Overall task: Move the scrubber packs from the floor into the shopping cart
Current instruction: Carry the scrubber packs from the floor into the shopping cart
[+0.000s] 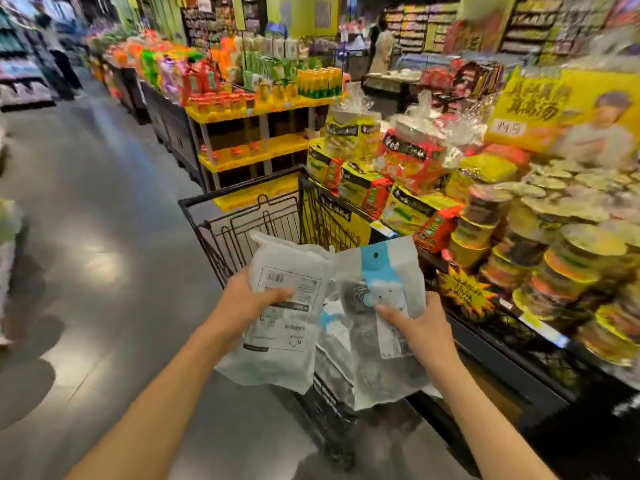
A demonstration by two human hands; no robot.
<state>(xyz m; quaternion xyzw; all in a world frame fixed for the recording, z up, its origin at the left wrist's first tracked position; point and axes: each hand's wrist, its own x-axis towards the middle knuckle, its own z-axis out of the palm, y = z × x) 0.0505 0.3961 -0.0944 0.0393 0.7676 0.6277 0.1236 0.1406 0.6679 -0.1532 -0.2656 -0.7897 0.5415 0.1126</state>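
Supermarket aisle, and the grey polished floor [104, 209] was shining w/ overhead light glare. Yellow shelving unit [256, 133] stood centre, stacked w/ small red jars and green-orange boxes up top. To the right, a display of noodle packs [391, 178] and stacked bowl cups [568, 237] sat beside a yellow poster [561, 112]. Long low black display [162, 112] ran back on the left, piled w/ bright packets. 1 shopper [381, 46] stood far back by blurred shelves.

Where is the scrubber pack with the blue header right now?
In the head view, the blue-header scrubber pack is right of centre, gripped by the right hand above the shopping cart, beside the white pack in the left hand.
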